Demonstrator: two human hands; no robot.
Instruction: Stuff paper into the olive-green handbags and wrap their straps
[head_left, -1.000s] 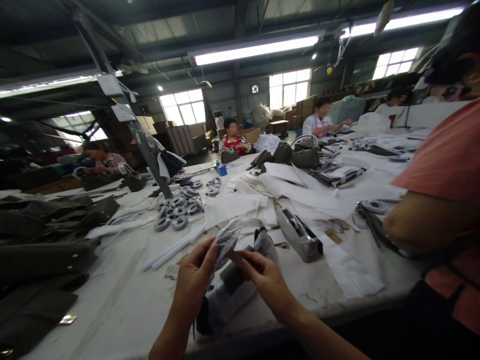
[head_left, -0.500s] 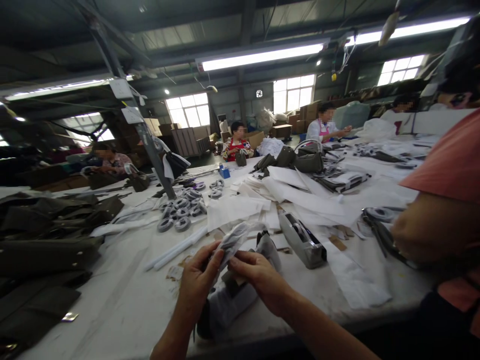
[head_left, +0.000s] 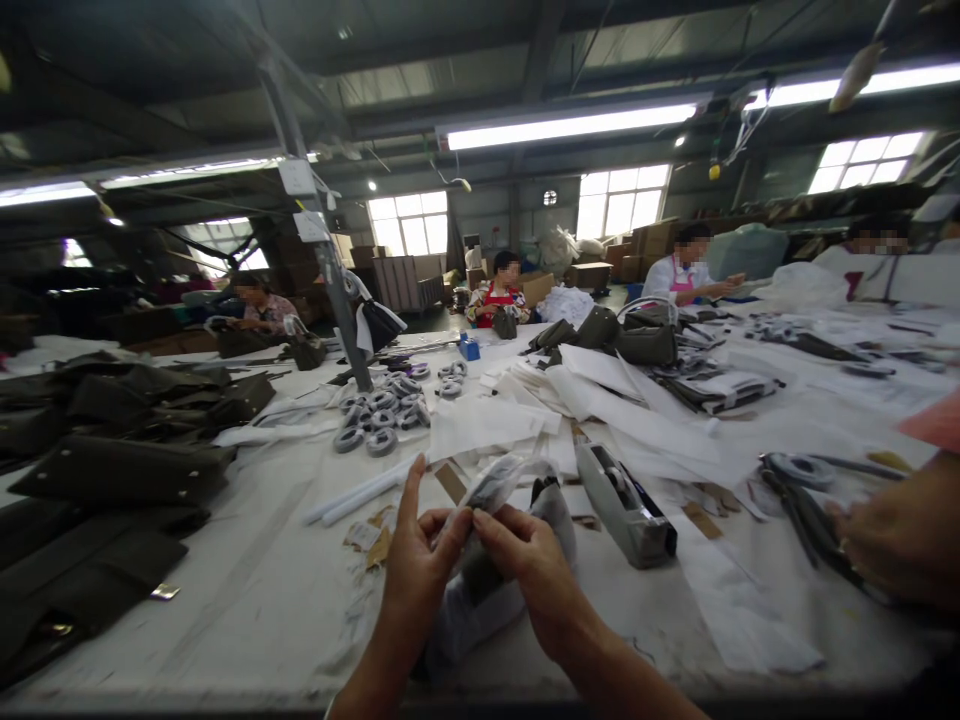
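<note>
A dark handbag [head_left: 480, 622], partly covered in whitish wrapping, sits at the table's front edge below my hands. Its curved handle [head_left: 493, 482] arches up in a translucent wrap. My left hand [head_left: 421, 560] pinches the near side of that handle between thumb and bent fingers, the index finger pointing upward. Thumb and fingers of my right hand [head_left: 534, 570] pinch the same wrap, the fingertips of both hands almost touching. Exactly what lies under the fingertips is hidden. Right of my hands lies a grey tape dispenser [head_left: 626, 510].
Dark bag pieces [head_left: 124, 470] are heaped on the left. Several grey tape rolls [head_left: 382, 415] lie by a metal post [head_left: 341, 310]. White sheets [head_left: 615, 400] spread across the middle. A co-worker's arm [head_left: 904, 525] reaches over another bag at right; other people sit across the table.
My view has turned left, so the scene sits further right. My left index finger has lifted from the wrap, and my fingertips have come together on the handle. The co-worker's arm has shifted right.
</note>
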